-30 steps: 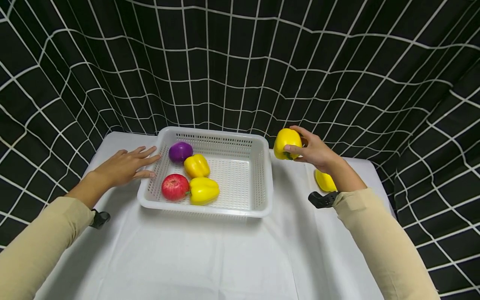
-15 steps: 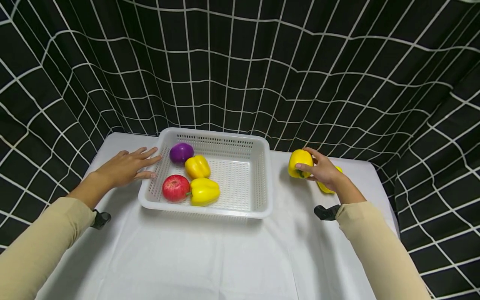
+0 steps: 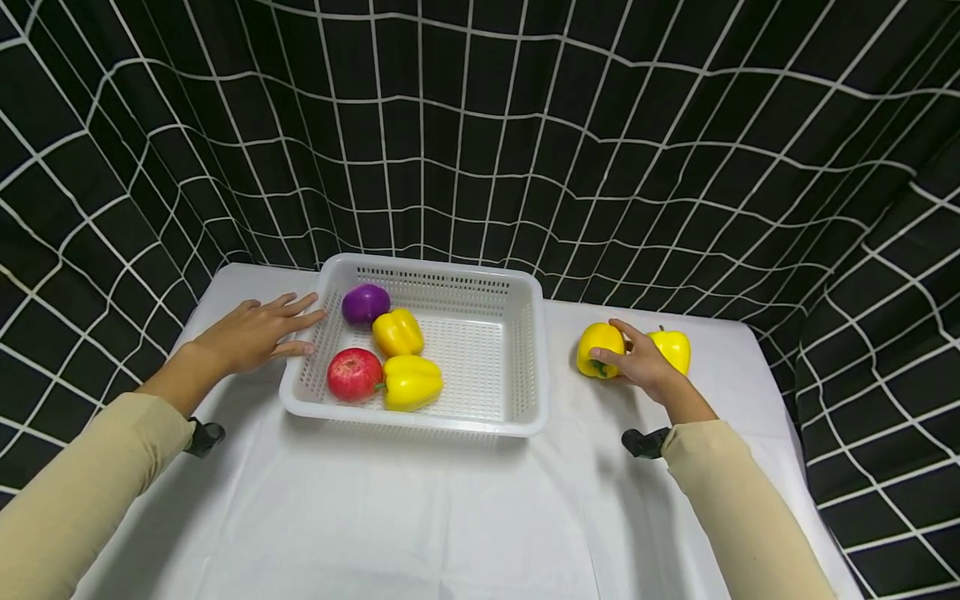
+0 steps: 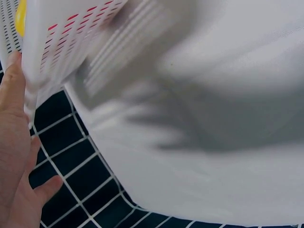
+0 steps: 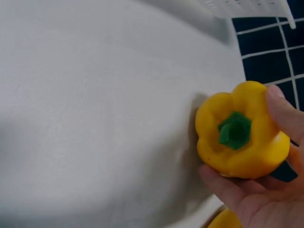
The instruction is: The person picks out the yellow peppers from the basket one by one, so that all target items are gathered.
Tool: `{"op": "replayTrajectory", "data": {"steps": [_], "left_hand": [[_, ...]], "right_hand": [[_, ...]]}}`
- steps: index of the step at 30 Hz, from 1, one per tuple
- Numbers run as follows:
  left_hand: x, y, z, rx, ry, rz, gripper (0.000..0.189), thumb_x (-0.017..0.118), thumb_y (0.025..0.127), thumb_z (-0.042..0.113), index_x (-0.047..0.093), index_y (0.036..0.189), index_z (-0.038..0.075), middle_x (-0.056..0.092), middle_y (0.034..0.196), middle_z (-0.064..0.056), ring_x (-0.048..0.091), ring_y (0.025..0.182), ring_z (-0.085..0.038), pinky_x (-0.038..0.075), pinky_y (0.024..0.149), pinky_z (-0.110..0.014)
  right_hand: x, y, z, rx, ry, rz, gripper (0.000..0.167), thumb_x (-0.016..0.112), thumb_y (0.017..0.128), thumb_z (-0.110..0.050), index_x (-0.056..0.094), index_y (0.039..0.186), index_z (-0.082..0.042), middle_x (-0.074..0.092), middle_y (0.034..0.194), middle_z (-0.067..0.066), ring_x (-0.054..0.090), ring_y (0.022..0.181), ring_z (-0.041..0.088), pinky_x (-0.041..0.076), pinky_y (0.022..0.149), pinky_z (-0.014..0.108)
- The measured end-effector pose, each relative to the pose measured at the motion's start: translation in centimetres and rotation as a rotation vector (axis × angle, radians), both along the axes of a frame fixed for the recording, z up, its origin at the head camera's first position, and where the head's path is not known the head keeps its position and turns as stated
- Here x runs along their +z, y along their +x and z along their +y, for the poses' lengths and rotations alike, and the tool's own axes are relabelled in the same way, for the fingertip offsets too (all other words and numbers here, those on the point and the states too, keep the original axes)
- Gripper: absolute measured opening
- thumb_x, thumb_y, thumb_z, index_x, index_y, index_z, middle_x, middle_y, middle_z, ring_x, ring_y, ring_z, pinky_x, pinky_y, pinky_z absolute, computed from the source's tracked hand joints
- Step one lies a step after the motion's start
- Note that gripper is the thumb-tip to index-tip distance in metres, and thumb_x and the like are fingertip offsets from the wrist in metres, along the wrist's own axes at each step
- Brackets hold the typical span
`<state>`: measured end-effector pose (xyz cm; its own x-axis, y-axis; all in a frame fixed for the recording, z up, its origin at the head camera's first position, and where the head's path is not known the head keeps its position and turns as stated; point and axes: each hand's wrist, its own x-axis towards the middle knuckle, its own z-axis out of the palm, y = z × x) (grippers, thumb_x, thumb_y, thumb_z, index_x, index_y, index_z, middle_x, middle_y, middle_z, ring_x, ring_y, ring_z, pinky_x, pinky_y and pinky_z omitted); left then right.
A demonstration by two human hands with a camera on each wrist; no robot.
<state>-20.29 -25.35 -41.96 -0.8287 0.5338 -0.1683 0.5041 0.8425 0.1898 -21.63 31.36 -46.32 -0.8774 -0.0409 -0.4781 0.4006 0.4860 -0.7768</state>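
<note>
My right hand (image 3: pixel 647 362) grips a yellow bell pepper (image 3: pixel 600 350) low over the cloth, to the right of the basket. In the right wrist view the green stem of that bell pepper (image 5: pixel 242 130) faces the camera, with thumb and fingers round its sides. Another yellow bell pepper (image 3: pixel 672 348) lies just beyond the right hand, partly hidden by it. At the basket's left end my left hand (image 3: pixel 255 336) rests with fingers straight and spread, touching the rim. The white basket (image 3: pixel 420 423) holds a purple round item (image 3: pixel 366 305), a red apple (image 3: pixel 354 375) and two yellow bell peppers (image 3: pixel 412 383).
A white cloth (image 3: pixel 405 517) covers the table. Black curtains with a white grid (image 3: pixel 480 125) hang close behind it and along both sides. The basket's raised walls stand between the two hands.
My right hand has carried its bell pepper rightward and down toward the cloth, beside the other loose pepper, which now shows more. The left hand stays at the basket rim.
</note>
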Motion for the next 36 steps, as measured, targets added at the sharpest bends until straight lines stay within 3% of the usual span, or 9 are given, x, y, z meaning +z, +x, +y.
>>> {"op": "replayTrajectory", "data": {"steps": [5,13,20,24,29,36], "left_hand": [[0.2,0.0,0.2,0.006,0.008,-0.002,0.065,0.059,0.098,0.044,0.039,0.153,0.016,0.027,0.161,-0.016,0.024,0.145,-0.047,0.027,0.108,-0.072],[0.3,0.1,0.4,-0.004,0.019,0.01,0.065,0.059,0.098,0.044,0.039,0.153,0.016,0.029,0.161,-0.016,0.026,0.144,-0.047,0.029,0.107,-0.071],[0.3,0.1,0.4,-0.007,0.018,0.012,0.065,0.06,0.097,0.044,0.04,0.153,0.016,0.029,0.16,-0.016,0.027,0.144,-0.047,0.03,0.107,-0.071],[0.2,0.1,0.3,-0.006,0.015,0.014,0.065,0.06,0.097,0.044,0.04,0.152,0.016,0.029,0.16,-0.016,0.027,0.144,-0.047,0.03,0.106,-0.071],[0.3,0.1,0.4,-0.001,0.008,0.011,0.065,0.06,0.097,0.044,0.04,0.153,0.016,0.029,0.16,-0.016,0.027,0.144,-0.047,0.03,0.107,-0.071],[0.4,0.2,0.4,0.003,0.004,0.0,0.065,0.059,0.098,0.044,0.039,0.153,0.016,0.028,0.161,-0.016,0.026,0.145,-0.047,0.028,0.108,-0.071]], "right_hand": [[0.0,0.2,0.0,-0.015,0.012,0.011,0.089,0.066,0.098,-0.027,0.004,0.161,-0.02,0.011,0.159,0.033,0.033,0.139,0.043,0.042,0.108,0.051],[0.9,0.2,0.2,0.016,0.107,0.031,0.086,0.061,0.1,-0.031,0.004,0.161,-0.015,0.007,0.161,0.032,0.02,0.147,0.045,0.033,0.114,0.054],[1.3,-0.1,0.3,0.032,0.086,0.045,0.085,0.062,0.099,-0.029,0.006,0.161,-0.011,0.009,0.161,0.032,0.021,0.147,0.044,0.032,0.115,0.053],[2.2,-0.2,0.3,0.045,0.105,0.055,0.085,0.062,0.099,-0.029,0.006,0.161,-0.01,0.008,0.161,0.032,0.022,0.146,0.046,0.033,0.114,0.054],[3.9,-0.6,-0.1,0.082,0.143,0.106,0.086,0.062,0.099,-0.032,0.006,0.161,-0.01,0.009,0.161,0.032,0.016,0.147,0.047,0.025,0.116,0.058],[6.0,-1.4,-2.1,0.118,0.132,0.162,0.087,0.065,0.096,-0.036,0.011,0.161,-0.015,0.015,0.162,0.027,0.019,0.149,0.042,0.02,0.119,0.056]]}}
